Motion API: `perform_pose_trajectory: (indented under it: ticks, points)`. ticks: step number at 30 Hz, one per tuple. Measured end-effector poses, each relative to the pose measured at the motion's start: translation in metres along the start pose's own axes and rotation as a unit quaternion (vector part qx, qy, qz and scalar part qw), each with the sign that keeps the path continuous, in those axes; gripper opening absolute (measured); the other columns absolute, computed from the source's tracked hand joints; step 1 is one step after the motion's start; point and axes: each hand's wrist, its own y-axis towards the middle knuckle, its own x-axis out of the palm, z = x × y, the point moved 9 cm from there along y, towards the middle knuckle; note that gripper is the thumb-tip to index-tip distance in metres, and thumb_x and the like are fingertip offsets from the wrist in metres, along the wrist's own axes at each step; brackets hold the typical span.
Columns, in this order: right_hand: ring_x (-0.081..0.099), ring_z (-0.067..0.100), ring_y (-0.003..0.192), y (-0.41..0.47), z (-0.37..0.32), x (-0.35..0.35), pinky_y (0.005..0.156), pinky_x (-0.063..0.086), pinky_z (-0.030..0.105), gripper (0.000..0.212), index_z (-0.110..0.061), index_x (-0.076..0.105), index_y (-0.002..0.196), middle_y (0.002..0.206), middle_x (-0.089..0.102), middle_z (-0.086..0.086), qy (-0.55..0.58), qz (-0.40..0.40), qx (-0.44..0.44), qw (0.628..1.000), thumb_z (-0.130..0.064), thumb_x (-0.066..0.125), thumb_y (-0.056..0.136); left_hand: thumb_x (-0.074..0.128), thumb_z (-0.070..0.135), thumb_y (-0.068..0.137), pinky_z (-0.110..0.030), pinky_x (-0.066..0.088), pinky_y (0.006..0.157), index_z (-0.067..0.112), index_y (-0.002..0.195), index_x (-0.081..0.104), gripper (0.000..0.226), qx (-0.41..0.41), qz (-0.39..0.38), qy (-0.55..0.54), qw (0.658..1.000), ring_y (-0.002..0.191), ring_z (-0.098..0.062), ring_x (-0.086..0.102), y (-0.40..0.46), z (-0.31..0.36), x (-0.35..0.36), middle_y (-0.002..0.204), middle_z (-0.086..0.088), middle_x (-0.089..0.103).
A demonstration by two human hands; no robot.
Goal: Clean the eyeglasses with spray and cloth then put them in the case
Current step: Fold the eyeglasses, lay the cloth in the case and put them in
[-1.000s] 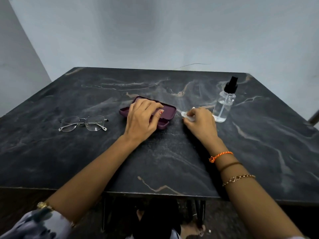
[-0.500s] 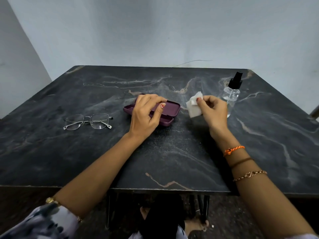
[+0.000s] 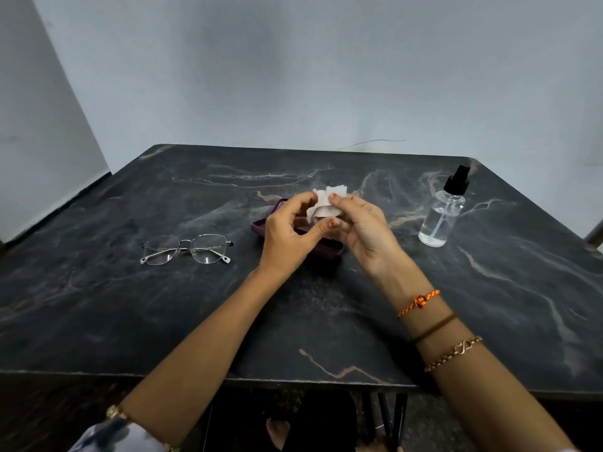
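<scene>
White cloth [image 3: 327,203] in both hands' grip | eyeglasses [image 3: 186,249] left, apart

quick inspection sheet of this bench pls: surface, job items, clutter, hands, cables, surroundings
Surface: dark marble-pattern table, light veins, looks dry.
Eyeglasses: metal-rimmed eyeglasses lie on the table at the person's left, temples folded, untouched.
Case: maroon case at centre, mostly hidden behind the hands; open or shut cannot be told.
Cloth: white cloth crumpled, held up over the case.
Spray: clear spray bottle, black nozzle, upright at the right, untouched.
Clutter: nothing seen.
Hands: left hand and right hand both pinch the cloth.
Cables: a thin line on the wall; wire or crack cannot be told.
Surroundings: plain grey wall.
</scene>
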Motion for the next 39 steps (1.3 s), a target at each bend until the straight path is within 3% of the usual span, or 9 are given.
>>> perform_pose_trajectory:
  ticks: [4, 7, 15, 17, 19, 26, 33, 36, 39]
  points:
    - [0.067, 0.007, 0.053, 0.004, 0.008, 0.002, 0.055, 0.056, 0.018, 0.014, -0.01, 0.063, 0.078, 0.057, 0.071, -0.001, 0.022, 0.005, 0.016, 1.0, -0.008, 0.054, 0.088, 0.065, 0.007, 0.083, -0.04, 0.051, 0.079, -0.002, 0.104, 0.065, 0.023, -0.055, 0.036, -0.033, 0.997, 0.088, -0.024, 0.063, 0.006, -0.012, -0.013, 0.096, -0.015, 0.068]
    - [0.067, 0.007, 0.052, 0.004, 0.01, -0.003, 0.053, 0.056, 0.017, 0.013, -0.01, 0.064, 0.079, 0.056, 0.071, -0.001, 0.015, 0.027, 0.014, 0.999, -0.007, 0.054, 0.088, 0.063, 0.007, 0.085, -0.037, 0.049, 0.07, 0.008, 0.098, 0.068, 0.014, -0.057, 0.039, -0.051, 0.996, 0.075, -0.015, 0.061, 0.007, -0.011, -0.014, 0.079, -0.002, 0.068]
    - [0.057, 0.002, 0.042, 0.0, -0.002, -0.035, 0.047, 0.051, 0.014, 0.022, -0.015, 0.056, 0.097, 0.082, 0.062, 0.004, -0.072, 0.104, -0.037, 0.991, 0.001, 0.06, 0.082, 0.068, 0.013, 0.081, -0.025, 0.051, 0.062, 0.028, 0.078, 0.07, 0.015, -0.132, 0.171, -0.024, 0.976, 0.064, -0.003, 0.058, 0.018, -0.033, -0.061, 0.067, 0.013, 0.065]
    - [0.058, 0.002, 0.043, 0.0, -0.002, -0.037, 0.047, 0.051, 0.014, 0.02, -0.014, 0.056, 0.094, 0.083, 0.062, 0.006, -0.102, 0.104, -0.034, 0.989, 0.002, 0.061, 0.082, 0.07, 0.014, 0.08, -0.021, 0.05, 0.059, 0.015, 0.085, 0.073, 0.006, -0.154, 0.151, 0.015, 0.976, 0.061, -0.002, 0.058, 0.022, -0.04, -0.066, 0.067, 0.009, 0.065]
    - [0.06, 0.002, 0.043, 0.0, 0.002, -0.036, 0.046, 0.051, 0.014, 0.016, -0.011, 0.058, 0.087, 0.082, 0.062, 0.007, -0.135, 0.104, -0.018, 0.985, 0.003, 0.061, 0.081, 0.072, 0.015, 0.078, -0.017, 0.047, 0.06, 0.007, 0.089, 0.073, 0.014, -0.165, 0.125, 0.073, 0.976, 0.063, -0.002, 0.058, 0.026, -0.044, -0.069, 0.071, 0.006, 0.066]
    - [0.06, 0.009, 0.046, -0.003, 0.008, -0.035, 0.042, 0.049, 0.015, 0.017, -0.01, 0.061, 0.068, 0.059, 0.058, 0.005, -0.237, 0.108, -0.003, 0.965, -0.001, 0.06, 0.083, 0.072, 0.015, 0.077, -0.027, 0.052, 0.07, 0.008, 0.089, 0.074, 0.014, -0.156, 0.083, 0.205, 0.963, 0.073, -0.014, 0.063, 0.027, -0.043, -0.07, 0.081, -0.006, 0.072]
    - [0.053, 0.001, 0.035, 0.0, 0.009, -0.038, 0.038, 0.046, 0.015, 0.017, -0.012, 0.058, 0.071, 0.057, 0.058, 0.003, -0.367, 0.106, -0.019, 0.924, 0.001, 0.068, 0.076, 0.071, 0.02, 0.078, -0.04, 0.052, 0.08, 0.009, 0.089, 0.074, 0.016, -0.165, 0.018, 0.309, 0.936, 0.084, -0.025, 0.065, 0.026, -0.043, -0.061, 0.086, -0.011, 0.073]
    - [0.052, 0.002, 0.033, 0.0, 0.002, -0.039, 0.043, 0.049, 0.018, 0.015, -0.012, 0.059, 0.076, 0.05, 0.056, 0.0, -0.446, 0.107, -0.038, 0.888, -0.001, 0.069, 0.074, 0.074, 0.017, 0.075, -0.037, 0.051, 0.082, 0.008, 0.086, 0.075, 0.015, -0.172, 0.005, 0.316, 0.933, 0.082, -0.024, 0.064, 0.024, -0.04, -0.061, 0.082, -0.012, 0.072]
    - [0.054, 0.004, 0.039, -0.002, -0.008, -0.038, 0.061, 0.053, 0.031, 0.017, -0.014, 0.059, 0.075, 0.052, 0.059, 0.003, -0.507, 0.112, -0.071, 0.852, -0.001, 0.068, 0.071, 0.075, 0.013, 0.073, -0.038, 0.05, 0.086, 0.006, 0.085, 0.074, 0.013, -0.181, -0.011, 0.314, 0.932, 0.079, -0.021, 0.063, 0.02, -0.039, -0.055, 0.081, -0.011, 0.072]
